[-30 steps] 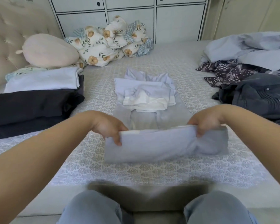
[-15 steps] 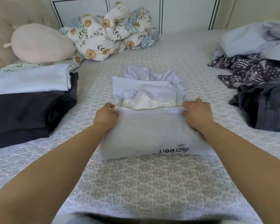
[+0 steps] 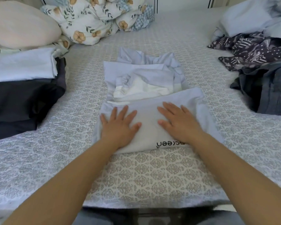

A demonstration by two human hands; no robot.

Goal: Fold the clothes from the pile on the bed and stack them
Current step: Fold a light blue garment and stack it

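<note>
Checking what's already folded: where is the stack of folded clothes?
In the head view, the stack of white and black folded clothes sits on the bed's left side, just in front of the pale pink pillow.

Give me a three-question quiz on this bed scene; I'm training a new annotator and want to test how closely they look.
1. True or false: both hands lie flat with straight fingers on the light blue garment.
2. Where is the unfolded clothes pile? A) to the person's right B) to the person's left C) beside the pale pillow
3. What lies on top of the dark folded clothes at the left?

Key:
1. True: the left hand and the right hand press it flat.
2. A.
3. A folded light blue piece.
</note>
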